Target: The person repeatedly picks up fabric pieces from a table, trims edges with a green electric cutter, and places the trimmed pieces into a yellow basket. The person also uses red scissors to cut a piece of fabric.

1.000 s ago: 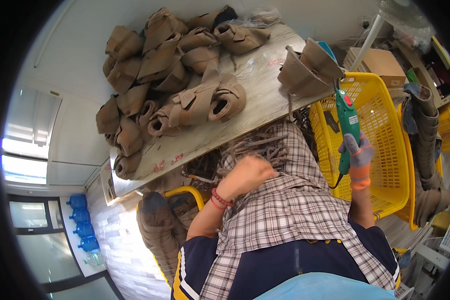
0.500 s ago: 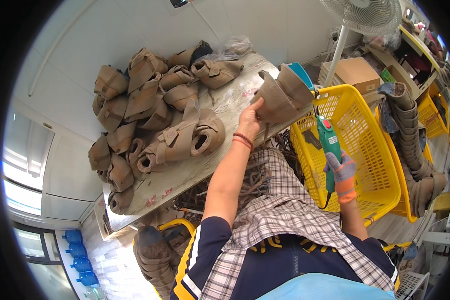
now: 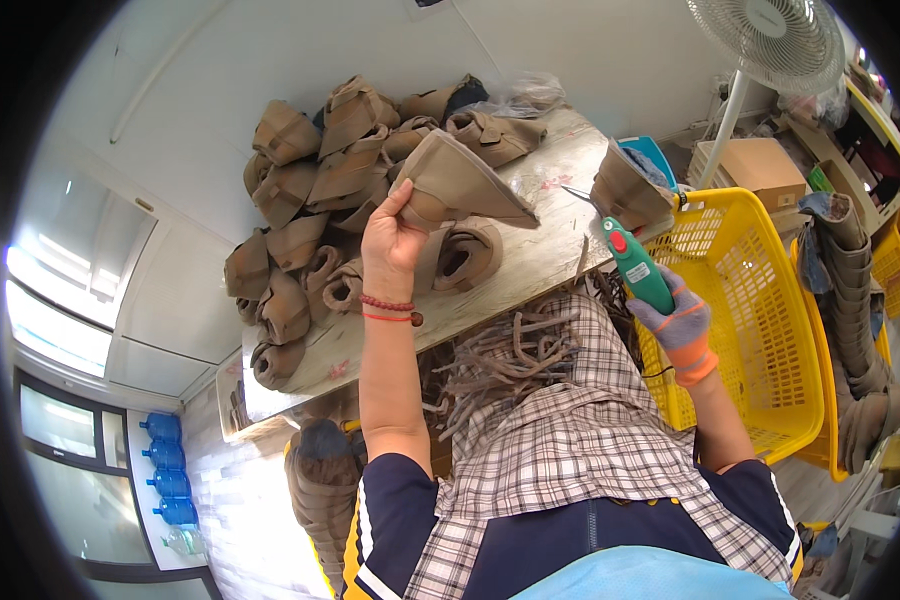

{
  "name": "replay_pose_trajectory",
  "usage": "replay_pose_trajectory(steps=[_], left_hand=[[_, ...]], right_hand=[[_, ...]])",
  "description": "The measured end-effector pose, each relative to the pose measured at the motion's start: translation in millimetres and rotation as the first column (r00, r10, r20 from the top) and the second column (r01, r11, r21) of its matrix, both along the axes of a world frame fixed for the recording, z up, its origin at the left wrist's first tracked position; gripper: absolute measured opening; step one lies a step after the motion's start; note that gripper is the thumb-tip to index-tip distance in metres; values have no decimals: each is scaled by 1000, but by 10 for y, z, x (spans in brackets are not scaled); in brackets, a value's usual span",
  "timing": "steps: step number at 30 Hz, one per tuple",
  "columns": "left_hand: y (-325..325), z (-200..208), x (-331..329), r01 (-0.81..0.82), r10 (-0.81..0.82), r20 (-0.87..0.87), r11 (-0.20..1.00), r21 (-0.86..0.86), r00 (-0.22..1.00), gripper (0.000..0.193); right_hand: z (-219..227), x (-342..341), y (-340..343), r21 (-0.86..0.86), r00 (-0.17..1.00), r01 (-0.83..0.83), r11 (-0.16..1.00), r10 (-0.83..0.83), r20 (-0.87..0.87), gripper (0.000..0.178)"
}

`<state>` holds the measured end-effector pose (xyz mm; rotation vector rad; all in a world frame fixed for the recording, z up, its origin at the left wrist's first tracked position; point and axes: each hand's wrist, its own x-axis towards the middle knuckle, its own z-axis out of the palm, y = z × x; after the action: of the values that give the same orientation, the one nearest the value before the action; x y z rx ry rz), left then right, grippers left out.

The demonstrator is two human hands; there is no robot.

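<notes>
My bare left hand pinches a brown, stiff fabric piece that looks like a boot upper, raised over the table. My gloved right hand is wrapped round a green electric hand tool with a red button and a thin pointed tip. The tip lies over the table, beside another brown upper standing at the table's right end. Behind my left hand, a pile of similar rolled brown uppers covers the table's left part. A single rolled upper sits below the raised piece.
The worn table stands against a white wall. A yellow basket is at my right, with stacked uppers beyond it. Grey-brown strips lie on my checked apron. A fan, a cardboard box and a blue container stand far right.
My left hand has moved left, from the table's right end to in front of the pile, and raised a piece there. The tool has tilted, its tip now pointing left over the table.
</notes>
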<state>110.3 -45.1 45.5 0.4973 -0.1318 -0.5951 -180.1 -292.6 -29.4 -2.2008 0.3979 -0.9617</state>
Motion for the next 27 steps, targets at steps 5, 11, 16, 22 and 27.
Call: replay_pose_trajectory(steps=[5, 11, 16, 22, 27], left_hand=[[273, -174, 175, 122, -168, -265, 976, -181, 949, 27], [253, -327, -15, -36, -23, -393, 989, -143, 919, 23], [301, -478, 65, 15, -132, -450, 967, -254, 883, 22], [165, -496, -56, 106, -230, -411, 947, -302, 882, 23], [104, -521, -94, 116, -238, -403, 945, -305, 884, 26]], right_hand=[[204, 112, 142, -390, 996, -11, 921, 46, 80, 56], [182, 94, 198, -547, 997, 27, 836, 17, 75, 61], [68, 83, 152, -613, 993, 43, 789, 31, 110, 64], [43, 107, 139, -606, 991, 8, 795, 76, 112, 66], [89, 112, 162, -582, 988, -10, 813, 98, 120, 66]])
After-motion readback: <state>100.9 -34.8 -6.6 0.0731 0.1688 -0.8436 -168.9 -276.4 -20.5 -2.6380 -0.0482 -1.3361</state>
